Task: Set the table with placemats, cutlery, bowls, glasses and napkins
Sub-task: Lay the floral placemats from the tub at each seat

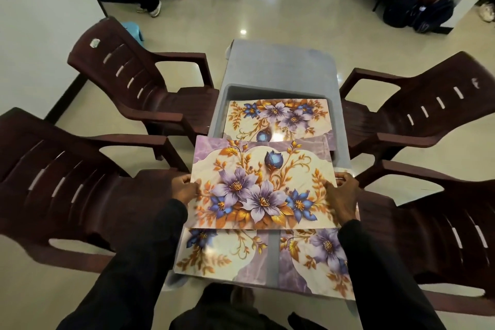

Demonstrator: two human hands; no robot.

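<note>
Between the hands, a flowered placemat over the grey table

Between the left hand (186,189) and the right hand (341,197) is the held placemat (262,185). Each hand grasps one short edge of it, with the thumb on top and the fingers under the edge. I cannot tell if this mat already touches the table (281,69) or is a little above it.

Beyond the hands, the table top has a raised rim, and the far placemat (276,118) lies flat inside this rim. The far edge of the held placemat covers its near edge.

Nearer to the person than the hands, the near-left placemat (219,252) and the near-right placemat (316,257) lie side by side with a narrow grey gap between them. Their far edges are hidden under the held mat.

Outside the left hand stand two brown chairs (67,187), and outside the right hand two more chairs (417,110), all close to the long edges of the table. Bare grey surface shows past the far mat.
</note>
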